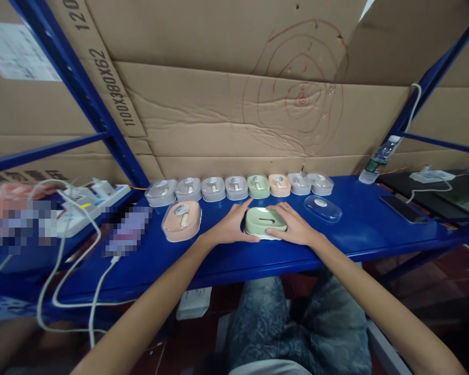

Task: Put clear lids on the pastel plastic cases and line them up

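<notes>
A light green soap dish [264,221] with a long slot in its top sits on the blue table before me, a pale rim showing under its front edge. My left hand [233,224] curves round its left side, thumb at the front and fingers behind. From the right, my right hand [296,225] grips it, with the thumb on the front and the fingers over the back edge. To the right lies a clear plastic lid [322,208]. A larger-looking pink soap dish [182,221] under a clear cover stands left of my left hand.
Along the back of the blue table [226,265] runs a row of covered soap dishes: several grey [213,188], one green [258,186], one pink [279,185]. A water bottle [379,160] and a dark phone [403,209] are at right. Power strips [82,208] and white cables [96,291] are at left.
</notes>
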The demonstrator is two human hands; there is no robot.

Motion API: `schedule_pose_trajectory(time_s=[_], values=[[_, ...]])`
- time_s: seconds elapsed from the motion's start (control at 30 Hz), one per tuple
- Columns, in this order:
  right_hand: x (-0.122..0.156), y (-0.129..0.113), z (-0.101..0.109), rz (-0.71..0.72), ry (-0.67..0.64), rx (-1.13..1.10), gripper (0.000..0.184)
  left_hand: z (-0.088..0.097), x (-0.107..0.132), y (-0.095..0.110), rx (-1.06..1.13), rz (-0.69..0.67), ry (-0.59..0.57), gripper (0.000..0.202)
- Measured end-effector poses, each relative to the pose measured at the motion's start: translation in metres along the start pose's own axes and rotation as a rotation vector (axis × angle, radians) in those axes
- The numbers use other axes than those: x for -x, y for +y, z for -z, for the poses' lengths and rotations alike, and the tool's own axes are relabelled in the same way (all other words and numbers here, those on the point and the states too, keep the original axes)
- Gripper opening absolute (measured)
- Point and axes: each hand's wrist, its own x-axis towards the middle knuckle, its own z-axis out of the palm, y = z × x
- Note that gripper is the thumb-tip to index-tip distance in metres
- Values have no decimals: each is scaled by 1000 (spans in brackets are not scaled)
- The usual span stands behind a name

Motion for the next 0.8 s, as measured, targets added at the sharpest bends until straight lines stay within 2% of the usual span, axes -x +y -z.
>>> schedule_pose_trajectory(time_s=[0.17,0.3,0.4,0.5,0.6,0.67,0.73,0.8], values=[[3,-10,-4,76,-26,175,75,-2,-4,-5,-69,-69,-12,113],[6,-5,7,51,-1,119,72,-3,-4,-5,-92,-114,-29,101],[16,23,29,-68,177,148,64,-4,-4,-4,-89,-107,-27,98],[36,67,51,-253,303,352,71,-3,-4,-3,-92,-117,-25,95],[59,107,60,-432,229,455,73,-3,-6,-3,-97,-147,-32,92],[70,120,60,-465,137,437,73,-3,-7,-2,-97,-153,-31,93],[75,120,60,-432,108,390,73,-4,-6,-2,-87,-147,-19,93],[72,108,59,-385,157,303,71,-7,-6,0,-72,-134,-3,95]])
